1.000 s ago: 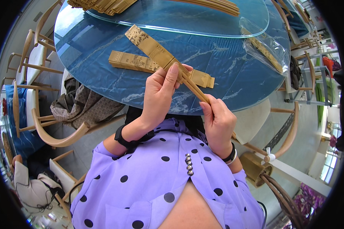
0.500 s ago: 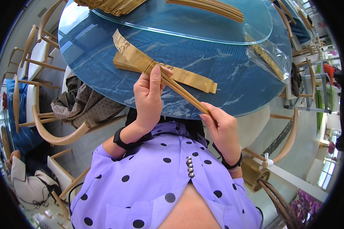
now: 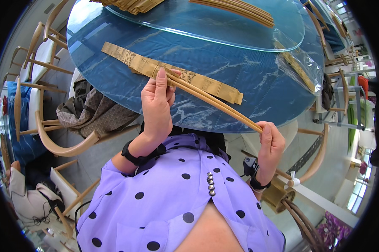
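A person in a lilac blouse (image 3: 164, 206) with black dots holds a pair of wooden chopsticks (image 3: 216, 104) at a slant over the near side of a round blue counter (image 3: 248, 73). The left hand (image 3: 158, 103) pinches a long gold paper sleeve (image 3: 122, 53), thumb pressed on top, with the sleeve reaching away to the left past the fingers. The right hand (image 3: 270, 145) grips the opposite, lower ends of the wooden chopsticks between thumb and fingers, beyond the counter's front edge. The upper ends meet the sleeve at the left thumb; from here, I cannot tell how far they sit inside it.

Behind the hands, a flat stack of gold sleeves (image 3: 223, 89) lies on the counter, partly covered by the held sleeve. Farther back, a glass disc (image 3: 176, 26) carries a heap of folded gold paper (image 3: 134, 5) toward the left and a row of brown sticks (image 3: 240, 12) lying side by side toward the right. Near the disc's right edge, a clear plastic bag (image 3: 311, 63) holds a gold strip (image 3: 298, 72). A black band (image 3: 128, 155) circles the left wrist. To the person's left, patterned fabric (image 3: 95, 111) drapes beside a curved wooden chair (image 3: 67, 148).
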Motion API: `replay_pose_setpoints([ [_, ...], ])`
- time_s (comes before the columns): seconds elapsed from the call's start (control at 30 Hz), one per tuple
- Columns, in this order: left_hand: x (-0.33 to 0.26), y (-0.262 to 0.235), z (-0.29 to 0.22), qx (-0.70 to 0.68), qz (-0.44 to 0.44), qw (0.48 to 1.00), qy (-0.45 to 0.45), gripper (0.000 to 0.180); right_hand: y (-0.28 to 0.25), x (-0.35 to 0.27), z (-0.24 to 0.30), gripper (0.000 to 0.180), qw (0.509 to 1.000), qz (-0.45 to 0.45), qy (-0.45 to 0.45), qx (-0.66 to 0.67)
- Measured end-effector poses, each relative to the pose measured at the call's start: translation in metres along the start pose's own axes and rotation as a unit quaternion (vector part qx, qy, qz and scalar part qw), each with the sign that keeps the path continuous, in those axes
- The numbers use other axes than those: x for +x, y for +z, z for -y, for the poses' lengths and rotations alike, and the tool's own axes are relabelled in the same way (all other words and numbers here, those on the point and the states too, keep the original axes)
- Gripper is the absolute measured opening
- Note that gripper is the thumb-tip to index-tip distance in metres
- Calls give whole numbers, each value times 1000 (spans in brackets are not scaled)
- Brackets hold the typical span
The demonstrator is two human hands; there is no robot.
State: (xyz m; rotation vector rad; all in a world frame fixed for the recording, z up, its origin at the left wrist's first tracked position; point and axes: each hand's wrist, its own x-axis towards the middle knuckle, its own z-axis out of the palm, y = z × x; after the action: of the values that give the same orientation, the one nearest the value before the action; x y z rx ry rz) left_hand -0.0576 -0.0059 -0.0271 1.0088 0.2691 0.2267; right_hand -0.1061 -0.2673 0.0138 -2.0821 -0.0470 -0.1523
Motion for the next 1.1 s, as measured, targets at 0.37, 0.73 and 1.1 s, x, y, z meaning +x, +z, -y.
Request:
replay_pose_setpoints([
  [0.37, 3, -3, -3, 43, 54, 998, 15, 42, 0, -7, -11, 16, 989, 75, -101, -78],
  [0.73, 0, -1, -4, 54, 51, 997, 3, 46, 2, -9, -13, 21, 987, 72, -111, -95],
  [1.1, -2, -1, 0, 26, 69, 997, -4, 46, -4, -8, -10, 21, 985, 66, -121, -108],
])
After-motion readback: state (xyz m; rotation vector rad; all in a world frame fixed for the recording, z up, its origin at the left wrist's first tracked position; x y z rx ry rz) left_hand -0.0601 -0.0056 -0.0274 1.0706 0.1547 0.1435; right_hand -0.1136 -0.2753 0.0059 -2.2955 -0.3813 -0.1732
